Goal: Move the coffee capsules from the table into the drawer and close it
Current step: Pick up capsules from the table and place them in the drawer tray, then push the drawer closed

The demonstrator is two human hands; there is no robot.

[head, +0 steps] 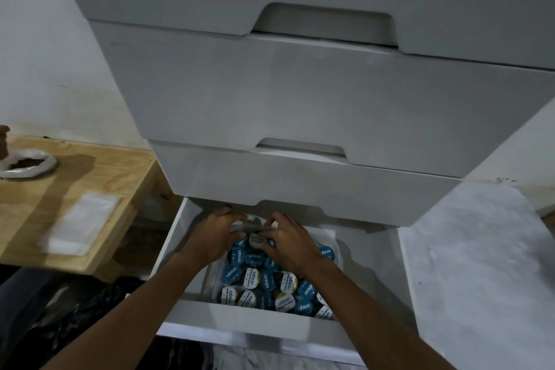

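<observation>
Left hand (214,234) and right hand (289,245) — close together — each pinch crumpled clear plastic (244,225) over blue-and-white-lidded coffee capsules (264,282), at the back edge of the open white drawer (375,264).

1. Wooden table (99,177) on the left: a crumpled white bag (28,165) with something brown inside sits at its far end, a flat pale packet (79,225) lies nearer, well apart.
2. Bottom drawer (234,320) stands open: blue and white capsules (270,279) heaped inside.
3. Pale floor (468,264) to the right.
</observation>
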